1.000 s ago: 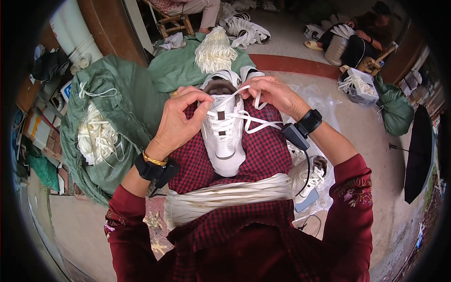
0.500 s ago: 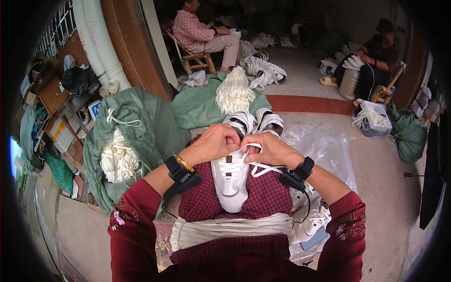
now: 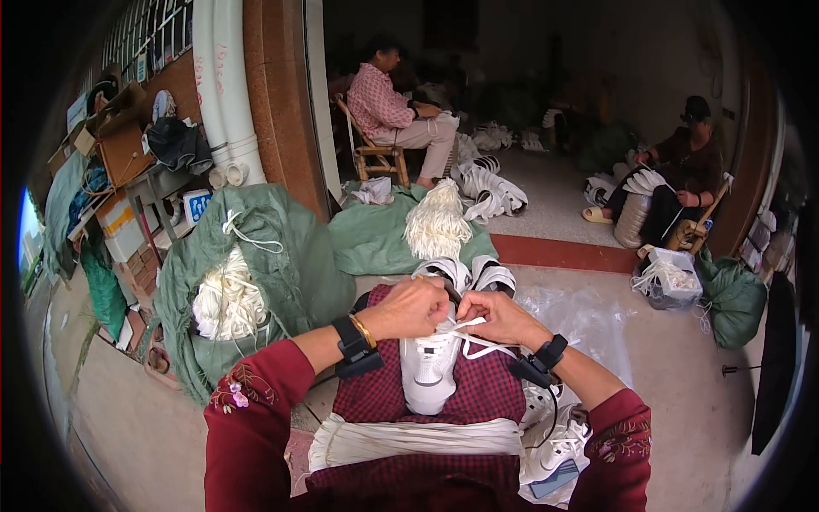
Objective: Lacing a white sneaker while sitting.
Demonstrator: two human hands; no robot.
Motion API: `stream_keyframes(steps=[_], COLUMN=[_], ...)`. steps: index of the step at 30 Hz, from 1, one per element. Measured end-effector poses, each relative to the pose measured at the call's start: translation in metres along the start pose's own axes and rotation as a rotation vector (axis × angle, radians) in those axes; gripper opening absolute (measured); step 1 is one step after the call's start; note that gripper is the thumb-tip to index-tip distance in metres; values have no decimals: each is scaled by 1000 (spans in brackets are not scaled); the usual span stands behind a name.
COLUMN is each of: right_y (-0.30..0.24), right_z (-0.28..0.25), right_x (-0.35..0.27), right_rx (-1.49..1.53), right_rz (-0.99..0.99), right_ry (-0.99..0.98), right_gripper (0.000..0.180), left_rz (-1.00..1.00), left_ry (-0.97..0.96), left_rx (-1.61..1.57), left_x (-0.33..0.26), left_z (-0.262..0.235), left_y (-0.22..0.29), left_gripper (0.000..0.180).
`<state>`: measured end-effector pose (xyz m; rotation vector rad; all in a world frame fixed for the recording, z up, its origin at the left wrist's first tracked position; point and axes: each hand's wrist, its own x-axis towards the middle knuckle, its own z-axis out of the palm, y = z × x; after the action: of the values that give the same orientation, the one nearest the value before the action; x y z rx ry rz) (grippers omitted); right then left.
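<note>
A white sneaker point(image 3: 429, 381) rests on my lap over a dark red checked cloth point(image 3: 375, 384), its toe toward me. My left hand point(image 3: 415, 308) is closed over the shoe's opening; its fingertips are turned away, so what they grip is hidden. My right hand point(image 3: 502, 318) pinches a white shoelace point(image 3: 478, 344) just right of the shoe's tongue, and the lace's slack trails toward my right wrist. Across my lap, nearer me, lies a thick bundle of white laces point(image 3: 414, 444).
More white shoes stand beyond my hands point(image 3: 490, 275) and lie at my right point(image 3: 559, 439). A green sack point(image 3: 294, 256) of laces is at left. Ahead, a lace pile point(image 3: 437, 224) lies on green cloth. Two seated people point(image 3: 392, 102) point(image 3: 682, 166) work in the doorway.
The view has tilted up, so the scene sits lower. My left hand has come down closer over the shoe's top, and the lace by my right hand has shifted shape.
</note>
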<state>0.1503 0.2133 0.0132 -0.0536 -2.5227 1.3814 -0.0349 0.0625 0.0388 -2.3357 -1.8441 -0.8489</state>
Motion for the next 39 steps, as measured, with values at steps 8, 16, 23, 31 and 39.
stream_keyframes(steps=[8,16,23,31,39], right_y=[-2,-7,-27,-40,-34], right_z=[-17,-30,-38,-1,9], right_x=[9,-12,-43,-26,-10], right_rx=[99,165,-8,-697,-795], right_rz=[87,295,317,-350,-569], right_ry=[-21,102,273,148,19], right_gripper=[27,30,32,20,7], left_rz=[-423,-585,-786,-383,-312], left_ry=[243,294,388,283,204], left_rx=[257,170,269,122,-143], left_x=[-101,-168,-192,-112,-55], left_z=[-135,-82,-83,-53,-27], left_y=[-92,-133,-161,-73,-4], left_gripper=[7,3,5,39,34])
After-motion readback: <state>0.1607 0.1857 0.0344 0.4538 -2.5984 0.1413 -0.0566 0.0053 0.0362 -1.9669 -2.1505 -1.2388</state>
